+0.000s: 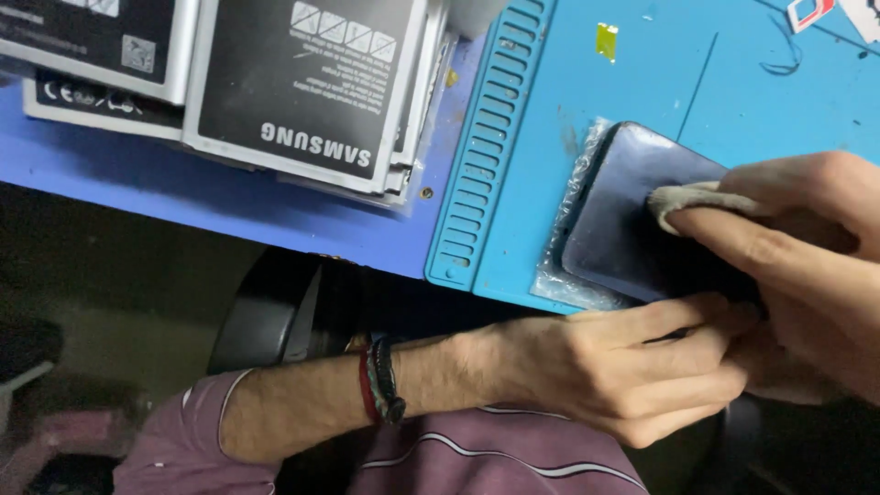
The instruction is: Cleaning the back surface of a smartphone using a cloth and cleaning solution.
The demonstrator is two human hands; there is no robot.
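A dark phone lies face-flat at the right of the frame, on a piece of clear bubble wrap that sits near the front edge of a blue silicone work mat. The wrap shows as a crinkled fringe along the phone's left and lower sides.

The right hand comes in from the right edge and presses a small greyish cloth onto the phone's surface — its fingers are closed together on the cloth, which pokes out beyond the fingertip toward the middle of the phone. The left hand reaches in from the lower left, its fingers lying close together and curled against the phone's lower edge, steadying it; whether they actually pinch the edge cannot be told, as the right hand covers the spot. A red and a dark bracelet circle the left wrist, and a maroon sleeve is pushed up the forearm.

In the upper left of the frame a stack of flat phone batteries rests on a blue tabletop, just beside the mat's slotted left border. A small yellow scrap lies on the mat at the top — well apart from the phone.
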